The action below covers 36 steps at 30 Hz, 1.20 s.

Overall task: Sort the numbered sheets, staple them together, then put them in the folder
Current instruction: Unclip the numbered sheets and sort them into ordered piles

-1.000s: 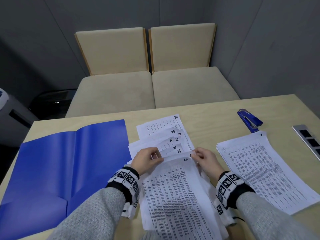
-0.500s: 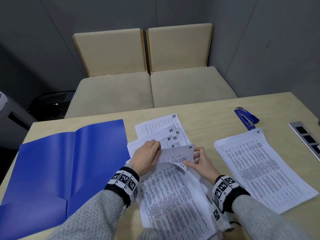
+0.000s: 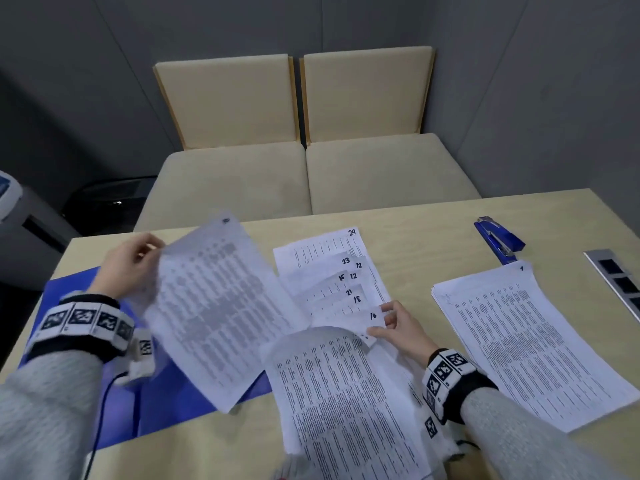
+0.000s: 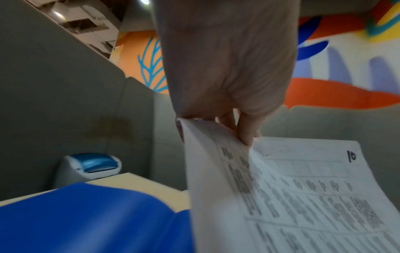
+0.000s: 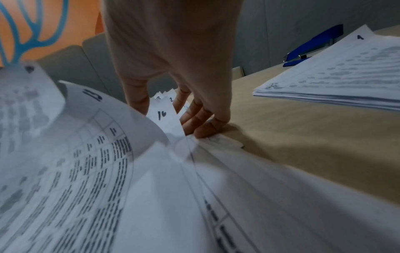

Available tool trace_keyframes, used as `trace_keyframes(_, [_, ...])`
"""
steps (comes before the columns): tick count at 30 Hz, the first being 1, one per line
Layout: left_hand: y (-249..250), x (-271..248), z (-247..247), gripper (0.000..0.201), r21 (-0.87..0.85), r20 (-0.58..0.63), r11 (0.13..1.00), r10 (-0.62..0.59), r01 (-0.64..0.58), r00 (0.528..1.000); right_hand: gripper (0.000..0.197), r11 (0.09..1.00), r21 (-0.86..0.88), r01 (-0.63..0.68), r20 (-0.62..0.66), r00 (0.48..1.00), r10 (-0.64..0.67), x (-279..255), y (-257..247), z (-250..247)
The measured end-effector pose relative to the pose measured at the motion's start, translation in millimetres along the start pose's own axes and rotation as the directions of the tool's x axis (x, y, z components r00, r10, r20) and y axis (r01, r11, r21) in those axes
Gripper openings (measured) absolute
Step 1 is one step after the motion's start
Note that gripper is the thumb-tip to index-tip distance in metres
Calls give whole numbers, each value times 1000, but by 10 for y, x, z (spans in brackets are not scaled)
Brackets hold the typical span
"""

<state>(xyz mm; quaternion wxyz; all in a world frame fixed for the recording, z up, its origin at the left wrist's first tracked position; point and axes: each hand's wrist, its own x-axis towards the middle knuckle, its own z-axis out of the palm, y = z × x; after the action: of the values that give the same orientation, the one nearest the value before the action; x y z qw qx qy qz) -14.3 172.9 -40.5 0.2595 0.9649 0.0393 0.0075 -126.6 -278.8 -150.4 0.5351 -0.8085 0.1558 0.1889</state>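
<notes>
My left hand [image 3: 131, 265] pinches the top edge of a printed sheet marked 10 [image 3: 214, 306] and holds it in the air over the open blue folder [image 3: 166, 410]. The left wrist view shows the same hand [image 4: 216, 125], sheet [image 4: 303, 196] and folder [image 4: 86, 219]. At the right edge of the fanned numbered sheets [image 3: 332, 265], my right hand [image 3: 388, 322] pinches the corner of sheet 16 [image 5: 164, 116]. A curled sheet [image 3: 346, 393] bulges up in front of it. A neat pile with 1 on top [image 3: 526, 341] lies to the right, and a blue stapler [image 3: 498, 240] sits behind it.
The wooden table [image 3: 433, 230] carries a metal socket panel [image 3: 620, 282] at its right edge. Two beige seats [image 3: 311, 174] stand behind the far edge. A white and blue device [image 4: 90, 166] sits off the table's left side.
My left hand has pulled sheet 10 out of the fanned sheets and swung it up and left over the folder. My right hand stays at the sheets' right edge.
</notes>
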Motion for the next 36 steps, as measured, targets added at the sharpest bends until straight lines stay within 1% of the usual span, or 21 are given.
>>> trace_keyframes(2, [-360, -23, 16, 16, 42, 32, 996, -85, 83, 996, 38, 1000, 18, 5, -7, 1000, -5, 21, -1, 4])
trace_keyframes(4, [-617, -62, 60, 11, 85, 49, 988, -136, 131, 990, 28, 1000, 21, 19, -30, 999, -18, 38, -6, 10])
trace_keyframes(6, [-745, -99, 114, 10, 122, 51, 980, -165, 158, 985, 15, 999, 45, 26, -68, 997, -22, 46, -20, 14])
trace_keyframes(7, [-769, -113, 143, 10, 142, 48, 977, -169, 160, 985, 17, 996, 83, 21, -81, 997, -14, 37, -39, 16])
trace_keyframes(9, [-763, -125, 215, 11, 188, 41, 966, -187, 176, 982, 30, 991, 131, 17, -78, 997, -6, 44, -56, 16])
trace_keyframes(11, [-716, -123, 293, 13, 253, 30, 943, -229, 214, 973, 35, 994, 101, 52, -66, 997, -46, 53, -51, 20])
trace_keyframes(14, [-585, -65, 456, 27, 376, 17, 897, -258, 233, 966, 29, 994, -6, 109, -123, 986, -109, 84, 4, 51])
trace_keyframes(16, [-300, -37, 625, 41, 382, -13, 906, -190, 180, 982, 27, 987, -82, 141, -170, 973, -153, 110, 29, 80])
trace_keyframes(18, [193, -85, 862, 38, 323, -46, 946, -1, 16, 999, 25, 979, -109, 172, -185, 964, -190, 120, 28, 106])
trace_keyframes(19, [478, -158, 992, 32, 271, -38, 956, 125, -110, 991, 25, 975, -119, 187, -187, 960, -207, 135, 28, 116])
trace_keyframes(20, [741, -243, 1140, 26, 192, 1, 951, 247, -242, 969, 25, 970, -133, 202, -187, 956, -225, 149, 22, 119])
trace_keyframes(21, [986, -342, 1284, 22, 88, 78, 937, 332, -339, 940, 25, 964, -153, 217, -180, 953, -243, 159, 8, 118])
trace_keyframes(22, [1191, -440, 1431, 19, -10, 176, 926, 374, -378, 911, 24, 959, -172, 227, -163, 953, -255, 172, 1, 116])
trace_keyframes(23, [1350, -529, 1567, 18, -75, 268, 920, 390, -385, 881, 22, 955, -184, 235, -141, 955, -262, 185, 2, 110])
trace_keyframes(25, [1531, -640, 1827, 19, -103, 389, 926, 373, -363, 842, 20, 948, -207, 241, -108, 958, -267, 191, -3, 93])
trace_keyframes(28, [1549, -686, 2036, 26, -87, 475, 958, 280, -272, 834, 22, 947, -212, 242, -108, 957, -269, 168, -21, 94])
trace_keyframes(30, [1513, -682, 2081, 26, -138, 483, 972, 233, -189, 844, 15, 950, -200, 239, -108, 959, -264, 147, -10, 92])
trace_keyframes(32, [1512, -681, 2088, 16, -221, 464, 966, 224, -133, 857, 5, 955, -182, 233, -104, 962, -254, 139, 17, 78])
trace_keyframes(33, [1517, -688, 2083, 10, -256, 455, 959, 234, -125, 859, 3, 955, -180, 234, -107, 961, -255, 139, 33, 70])
trace_keyframes(34, [1517, -698, 2080, 4, -279, 451, 951, 255, -137, 855, 6, 955, -180, 237, -114, 959, -260, 143, 41, 65])
trace_keyframes(36, [1493, -721, 2085, 8, -272, 410, 934, 330, -232, 850, 18, 949, -193, 249, -132, 952, -277, 141, 36, 64])
